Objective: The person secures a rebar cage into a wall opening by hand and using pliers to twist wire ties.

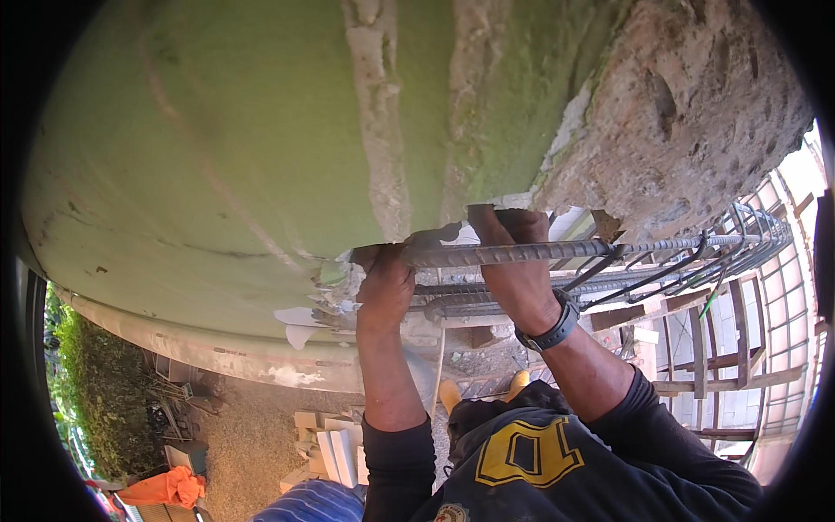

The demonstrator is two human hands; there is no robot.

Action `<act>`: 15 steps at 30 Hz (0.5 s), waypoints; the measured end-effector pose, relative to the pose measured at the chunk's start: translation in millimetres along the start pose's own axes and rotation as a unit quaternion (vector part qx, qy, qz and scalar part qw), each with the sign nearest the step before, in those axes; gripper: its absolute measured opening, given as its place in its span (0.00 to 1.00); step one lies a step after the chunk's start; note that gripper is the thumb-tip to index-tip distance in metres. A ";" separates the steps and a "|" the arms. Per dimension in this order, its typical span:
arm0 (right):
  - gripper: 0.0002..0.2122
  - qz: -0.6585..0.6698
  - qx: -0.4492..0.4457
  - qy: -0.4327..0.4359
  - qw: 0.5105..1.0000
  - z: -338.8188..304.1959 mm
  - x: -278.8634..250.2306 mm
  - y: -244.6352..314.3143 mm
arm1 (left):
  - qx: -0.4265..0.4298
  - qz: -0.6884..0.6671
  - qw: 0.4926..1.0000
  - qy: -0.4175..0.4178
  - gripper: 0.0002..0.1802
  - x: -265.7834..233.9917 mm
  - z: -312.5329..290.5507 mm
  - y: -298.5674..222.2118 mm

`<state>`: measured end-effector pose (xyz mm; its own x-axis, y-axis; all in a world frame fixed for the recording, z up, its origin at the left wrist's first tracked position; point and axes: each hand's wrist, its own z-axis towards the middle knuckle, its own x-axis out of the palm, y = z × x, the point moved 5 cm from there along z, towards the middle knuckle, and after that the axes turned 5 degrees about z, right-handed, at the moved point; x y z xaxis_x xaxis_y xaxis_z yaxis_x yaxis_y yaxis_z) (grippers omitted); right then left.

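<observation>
A ribbed steel bar (570,251) runs sideways beneath the broken lower edge of a green wall (252,148). My left hand (387,283) is curled closed at the bar's left end, against the chipped edge; what its fingers grip is hidden. My right hand (520,283), with a dark watch (552,322) on the wrist, reaches up behind the bar into the broken gap. Its fingertips are in shadow, and whether they hold anything does not show. More ribbed bars (470,296) lie just below, between my two wrists.
Rough broken concrete (670,122) bulges at upper right. A tied rebar cage (739,239) extends right, above timber framing (739,348). Below are yellow boots (519,383), stacked pale blocks (337,457), gravel (239,435), blue striped cloth (313,502) and orange cloth (165,487). A hedge (109,391) stands left.
</observation>
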<state>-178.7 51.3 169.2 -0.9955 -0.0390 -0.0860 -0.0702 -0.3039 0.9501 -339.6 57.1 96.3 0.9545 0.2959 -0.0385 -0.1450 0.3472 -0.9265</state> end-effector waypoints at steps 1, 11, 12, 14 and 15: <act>0.04 0.045 0.017 -0.010 0.999 -0.4 0.6 0.3 | 0.001 -0.005 1.000 -0.025 0.18 1.1 -0.9 -6.9; 0.09 -0.115 -0.096 0.021 0.989 7.0 4.6 19.6 | 0.272 0.253 0.926 -0.068 0.18 -4.5 -15.6 -53.7; 0.09 0.030 -0.085 0.007 0.996 10.0 9.1 14.6 | 0.296 0.249 0.918 -0.084 0.24 -1.6 -15.9 -60.3; 0.10 0.015 -0.121 -0.020 0.992 9.5 10.7 11.0 | 0.233 0.214 0.945 -0.080 0.24 -1.4 -18.0 -52.4; 0.10 0.009 -0.144 -0.033 0.989 10.5 12.5 12.1 | 0.204 0.196 0.956 -0.080 0.24 -2.6 -18.4 -49.5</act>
<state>-192.6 57.1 182.8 -0.9991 0.0126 -0.0416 -0.0415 -0.5619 0.8262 -330.1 22.8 135.4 0.7591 0.5949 -0.2643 -0.6033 0.4903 -0.6290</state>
